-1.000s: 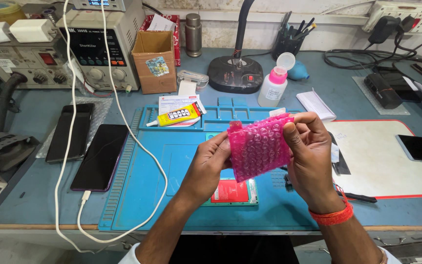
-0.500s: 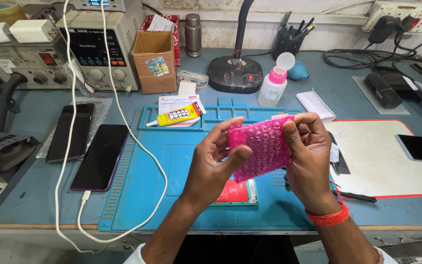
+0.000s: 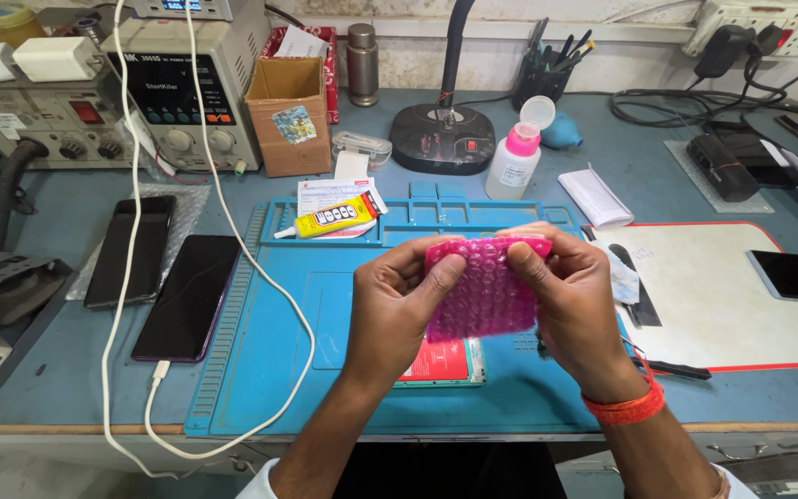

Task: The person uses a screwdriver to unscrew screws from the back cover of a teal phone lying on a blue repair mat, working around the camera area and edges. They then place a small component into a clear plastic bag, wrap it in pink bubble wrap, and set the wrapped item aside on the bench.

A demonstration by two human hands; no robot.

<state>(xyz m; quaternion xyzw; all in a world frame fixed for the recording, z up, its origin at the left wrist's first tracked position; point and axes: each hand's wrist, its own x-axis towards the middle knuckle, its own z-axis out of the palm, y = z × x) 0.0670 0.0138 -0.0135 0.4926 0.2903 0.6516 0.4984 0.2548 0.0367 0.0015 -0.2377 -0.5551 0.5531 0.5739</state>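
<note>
Fingers pinch a pink bubble pouch [image 3: 484,288] from both sides. The left hand [image 3: 397,310] is closed on its left edge, thumb in front. The right hand [image 3: 576,300] is closed on its right edge, thumb in front too. The pouch is up in the air, above the blue mat [image 3: 279,342], in the middle of the table. It stands almost upright and faces the person.

Under the hands, a flat red and white thing [image 3: 442,362] lies on the mat. Only a part of it shows, so I cannot tell what it is.

To handle a soft pouch like this well, I think the thumbs should press gently and hold near the edges, so the bubbles do not pop. Keeping it low over the mat looks wise, so anything that slips out lands soft.

Farther up the mat lies a yellow glue tube [image 3: 330,217] on a paper. A white bottle with a pink cap [image 3: 514,162] stands behind it, near a black lamp base [image 3: 442,139]. Two dark phones [image 3: 163,277] lie left of the mat, and a white cable [image 3: 219,199] runs to one. A white pad [image 3: 722,296] with a red rim lies on the right. A brown box [image 3: 286,115] stands at the back.
</note>
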